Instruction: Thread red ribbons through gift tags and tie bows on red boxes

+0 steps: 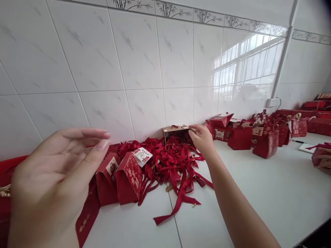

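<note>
In the left foreground, my left hand is raised with the palm showing. Its fingers are bent towards the thumb, a small gap stays between the tips, and no object shows there. My right hand reaches to the wall side of the table and grips the right edge of a brown box that opens towards me. Red ribbons fill its mouth and spill in a tangled heap over the tabletop. Two upright red gift boxes with pale lettering stand left of the heap. A white printed tag leans beside them.
More red gift boxes line the wall on the right. A red container lies at the left edge, partly behind my left hand. White tiles rise behind the white table. A socket strip is on the wall.
</note>
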Motion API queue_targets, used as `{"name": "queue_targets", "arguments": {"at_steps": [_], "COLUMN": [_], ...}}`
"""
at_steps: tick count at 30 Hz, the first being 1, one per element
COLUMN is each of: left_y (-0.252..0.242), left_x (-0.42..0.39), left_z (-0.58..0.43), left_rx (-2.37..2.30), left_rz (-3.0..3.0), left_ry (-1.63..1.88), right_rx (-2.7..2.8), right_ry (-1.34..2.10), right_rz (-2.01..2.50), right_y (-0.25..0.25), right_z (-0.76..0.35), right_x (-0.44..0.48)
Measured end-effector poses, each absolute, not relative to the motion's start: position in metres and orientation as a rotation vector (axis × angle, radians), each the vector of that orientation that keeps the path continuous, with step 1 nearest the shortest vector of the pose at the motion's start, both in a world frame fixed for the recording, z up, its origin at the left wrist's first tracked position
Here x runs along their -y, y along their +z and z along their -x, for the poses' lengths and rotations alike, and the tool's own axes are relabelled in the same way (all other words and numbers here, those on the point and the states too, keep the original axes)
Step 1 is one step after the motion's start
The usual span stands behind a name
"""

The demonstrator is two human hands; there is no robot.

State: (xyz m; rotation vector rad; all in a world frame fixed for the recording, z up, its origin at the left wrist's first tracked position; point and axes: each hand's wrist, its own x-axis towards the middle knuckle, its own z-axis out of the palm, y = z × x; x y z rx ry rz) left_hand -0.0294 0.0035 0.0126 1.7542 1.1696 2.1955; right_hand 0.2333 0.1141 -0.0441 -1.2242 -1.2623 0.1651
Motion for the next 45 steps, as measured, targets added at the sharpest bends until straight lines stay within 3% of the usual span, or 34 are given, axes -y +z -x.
{"name": "queue_targets", "arguments": {"at_steps": [4, 8, 11, 14, 23, 31, 45], "left_y": [0.016, 0.007, -0.01, -0.026, -0.017, -0.005, -0.019], "left_x": [-0.012, -0.046, -0.079, -0.102, -0.094, -0.047, -0.054], "left_z": [0.032, 0.049, 0.06, 0.064, 0.057, 0.009, -0.006], "left_rx": [-1.356, -1.899, -2.109, -2.221, -1.899, -0.865, -0.735], "left_rz": [-1.808, -2.05, -2.017, -1.957, -1.958, -1.582, -1.483], "left_ry": [1.961, 1.226, 0.83, 0.696, 1.039, 1.701, 1.642], "right_rx": [1.514, 1.748, 1.794, 1.797, 1.676, 1.341, 1.297], "right_ry": [0.4, 0.622, 0.657, 0.619, 0.479, 1.124, 1.068], "right_rz": [1.319, 1.389, 1.423, 1.437, 1.217, 0.518, 0.475], "right_y": [-0.064, -0.088, -0.1, -0.1, -0.059, -0.039, -0.042], "right_z": [-0.231, -0.223, -0.216, -0.212, -0.194, -0.16, -0.147], "right_x": [-0.127, -0.13, -0.131, -0.133, -0.111, -0.064, -0.065]}}
